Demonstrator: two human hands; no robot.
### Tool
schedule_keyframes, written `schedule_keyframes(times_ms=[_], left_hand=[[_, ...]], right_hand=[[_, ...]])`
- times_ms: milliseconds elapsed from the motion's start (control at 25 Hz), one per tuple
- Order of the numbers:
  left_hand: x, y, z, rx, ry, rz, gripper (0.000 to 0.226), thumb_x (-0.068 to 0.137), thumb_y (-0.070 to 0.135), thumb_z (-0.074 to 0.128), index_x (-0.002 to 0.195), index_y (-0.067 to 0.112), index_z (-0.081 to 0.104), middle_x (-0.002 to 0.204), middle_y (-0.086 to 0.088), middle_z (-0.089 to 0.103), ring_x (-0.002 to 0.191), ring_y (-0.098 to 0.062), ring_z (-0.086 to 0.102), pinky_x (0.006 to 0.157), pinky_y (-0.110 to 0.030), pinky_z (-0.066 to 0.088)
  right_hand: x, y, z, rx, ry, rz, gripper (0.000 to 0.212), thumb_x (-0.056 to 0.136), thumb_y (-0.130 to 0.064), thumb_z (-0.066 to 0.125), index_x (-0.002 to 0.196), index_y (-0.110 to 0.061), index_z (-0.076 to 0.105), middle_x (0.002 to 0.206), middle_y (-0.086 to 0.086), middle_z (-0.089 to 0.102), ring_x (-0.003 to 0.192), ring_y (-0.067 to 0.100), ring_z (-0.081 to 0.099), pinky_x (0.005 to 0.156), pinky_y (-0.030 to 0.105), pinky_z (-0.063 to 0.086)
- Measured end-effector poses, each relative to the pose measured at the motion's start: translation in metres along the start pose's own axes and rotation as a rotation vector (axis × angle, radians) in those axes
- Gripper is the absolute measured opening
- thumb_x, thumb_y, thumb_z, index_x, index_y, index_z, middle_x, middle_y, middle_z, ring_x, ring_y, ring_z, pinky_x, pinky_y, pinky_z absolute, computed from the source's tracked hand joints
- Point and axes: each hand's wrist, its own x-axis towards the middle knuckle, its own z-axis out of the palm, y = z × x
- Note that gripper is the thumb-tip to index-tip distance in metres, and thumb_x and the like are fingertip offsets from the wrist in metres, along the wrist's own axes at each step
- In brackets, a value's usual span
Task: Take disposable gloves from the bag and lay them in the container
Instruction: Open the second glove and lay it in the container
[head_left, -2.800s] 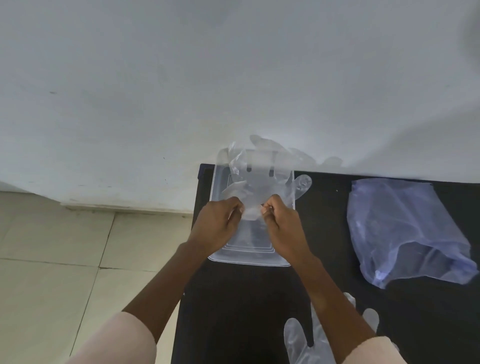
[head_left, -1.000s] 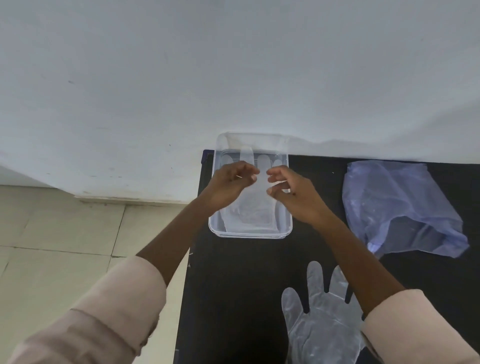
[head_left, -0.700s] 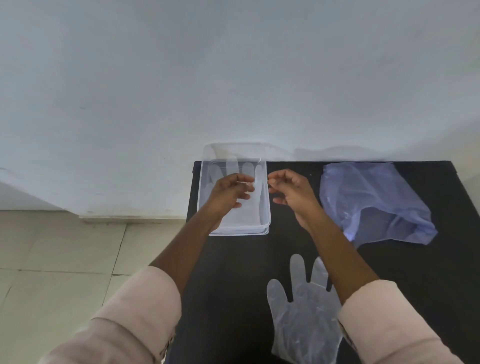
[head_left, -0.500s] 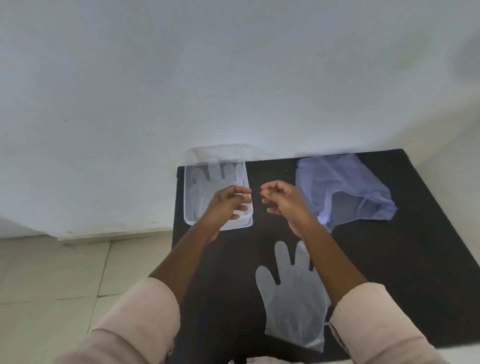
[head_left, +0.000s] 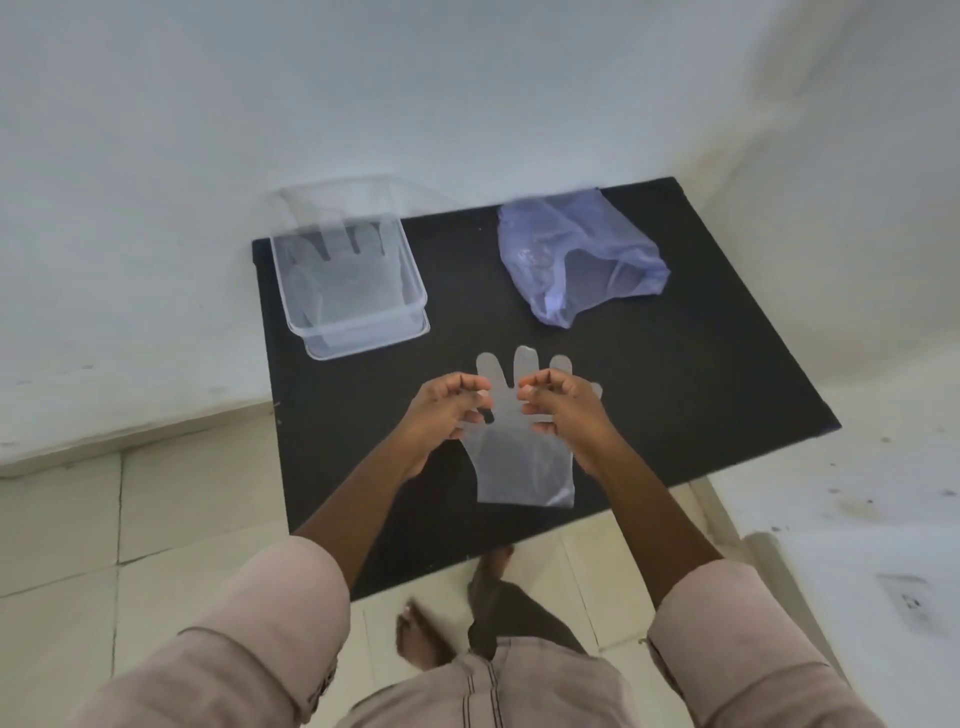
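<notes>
A clear disposable glove (head_left: 522, 457) lies flat on the black table (head_left: 685, 395), its fingers pointing away from me. My left hand (head_left: 447, 415) and my right hand (head_left: 563, 413) hover over the glove's finger end, one at each side, fingers loosely curled and pinching nothing that I can see. At the table's far left corner stands the clear plastic container (head_left: 363, 335) with another glove (head_left: 340, 270) spread flat inside it. The pale purple plastic bag (head_left: 576, 260) lies crumpled at the far right, mouth toward me.
The table stands against a white wall, and its near edge runs diagonally. Beige floor tiles lie to the left and below, with my feet (head_left: 431, 642) on them. A white ledge (head_left: 857, 519) borders the table on the right.
Both hands let go of the glove in the container and drew back toward me to the glove lying on the table. The view has tipped down and pulled away from the wall.
</notes>
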Motion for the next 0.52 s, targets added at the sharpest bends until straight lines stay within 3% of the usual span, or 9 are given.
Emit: schedule_keyframes(times_ms=[120,240,360,440,520], left_hand=[[-0.006,-0.024,0.015,0.019,-0.026,-0.078,0.021,0.096,0.018,0.054,0.113,0.015,0.066,0.106,-0.004,0.070,0.091,-0.016,0.062,0.084,-0.036,0.047],[-0.005,-0.045,0.019,0.023,-0.006,-0.132,0.016,0.096,0.018,0.054,0.105,0.021,0.067,0.105,-0.003,0.070,0.091,-0.016,0.064,0.084,-0.036,0.047],[-0.003,-0.061,0.020,0.035,0.015,-0.171,0.015,0.096,0.019,0.055,0.104,0.021,0.067,0.104,-0.003,0.071,0.090,-0.016,0.065,0.082,-0.035,0.047],[-0.002,-0.070,0.018,0.047,0.058,-0.179,0.016,0.095,0.017,0.056,0.105,0.019,0.068,0.103,-0.004,0.072,0.090,-0.017,0.065,0.079,-0.032,0.048],[-0.002,-0.080,0.014,0.137,0.161,-0.150,0.015,0.093,0.013,0.058,0.101,0.019,0.069,0.098,-0.003,0.072,0.088,-0.017,0.065,0.076,-0.028,0.050]], right_hand=[[-0.005,0.039,-0.009,-0.094,0.100,0.081,0.008,0.091,-0.019,0.062,0.095,-0.013,0.065,0.098,0.004,0.067,0.094,0.022,0.066,0.076,0.031,0.053],[-0.006,0.075,-0.012,-0.426,0.191,0.248,0.019,0.086,-0.028,0.066,0.093,-0.010,0.060,0.091,0.005,0.062,0.093,0.027,0.064,0.077,0.033,0.049],[-0.010,0.097,-0.008,-0.759,0.182,0.403,0.037,0.082,-0.045,0.068,0.101,-0.015,0.057,0.090,0.002,0.058,0.087,0.024,0.063,0.071,0.033,0.046],[-0.007,0.109,-0.003,-0.722,0.166,0.397,0.033,0.083,-0.040,0.068,0.097,-0.011,0.058,0.087,0.002,0.062,0.080,0.021,0.063,0.070,0.033,0.050],[0.000,0.113,-0.001,-0.460,0.180,0.403,0.028,0.082,-0.028,0.070,0.092,-0.002,0.065,0.078,0.004,0.068,0.068,0.019,0.066,0.068,0.033,0.056]])
